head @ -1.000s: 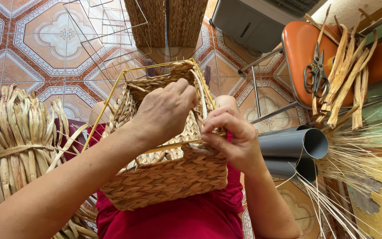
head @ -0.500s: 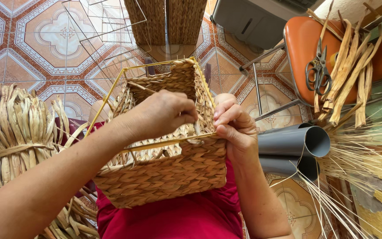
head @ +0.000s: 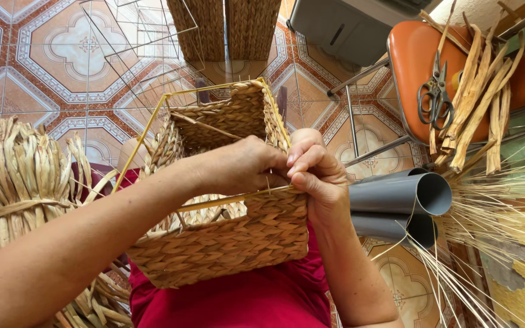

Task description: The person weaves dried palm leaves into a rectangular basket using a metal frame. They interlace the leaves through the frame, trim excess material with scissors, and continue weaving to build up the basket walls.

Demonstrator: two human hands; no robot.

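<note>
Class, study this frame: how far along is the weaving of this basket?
Done: the woven basket has its near wall covered up to the yellow wire frame. In hand: left hand and right hand work fibre at the near rim corner. Left: the far side's upper frame remains bare.

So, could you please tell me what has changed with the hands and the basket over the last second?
The left hand slid from the top of the woven basket down to its right rim, where it now meets the right hand, fingers pinching at the wire edge. The basket tilted slightly. The scissors, grey tubes and straw bundle stayed put.
</note>
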